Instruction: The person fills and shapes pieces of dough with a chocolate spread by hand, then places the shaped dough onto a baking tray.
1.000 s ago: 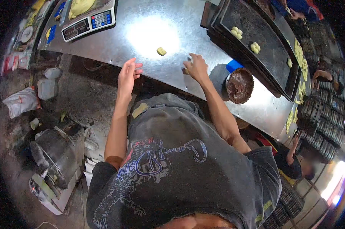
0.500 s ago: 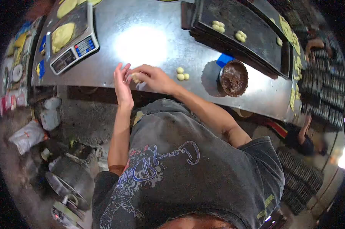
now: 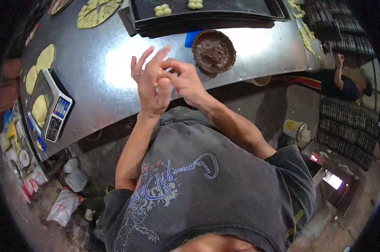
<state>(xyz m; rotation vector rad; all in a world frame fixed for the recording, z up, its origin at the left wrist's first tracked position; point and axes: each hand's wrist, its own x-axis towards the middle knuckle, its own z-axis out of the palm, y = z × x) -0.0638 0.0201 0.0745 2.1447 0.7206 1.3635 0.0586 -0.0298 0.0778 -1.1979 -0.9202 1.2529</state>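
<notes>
In front of the steel table's near edge my hands meet. My left hand point(image 3: 151, 86) is upright, fingers spread, with a small pale piece of dough point(image 3: 157, 85) just showing between thumb and palm. My right hand point(image 3: 186, 82) reaches in from the right, its fingers bent and pressed against the left palm where the dough is; its fingertips are partly hidden. Just beyond the right hand sits a round bowl point(image 3: 214, 52) of dark brown paste, with a blue object point(image 3: 191, 38) at its side. Clusters of small dough balls point(image 3: 162, 10) rest on the black tray point(image 3: 236, 9).
A digital scale point(image 3: 57, 111) carrying a slab of dough point(image 3: 39, 111) stands at the left on the steel table point(image 3: 93, 75). A cut dough round point(image 3: 98, 13) lies farther back. Dough pieces point(image 3: 306, 38) line the right end. Another person point(image 3: 345, 84) is at the far right.
My view has turned, so the table, bowl and tray appear shifted. My right hand has closed in against my left palm. Three dough balls on the table are now out of sight.
</notes>
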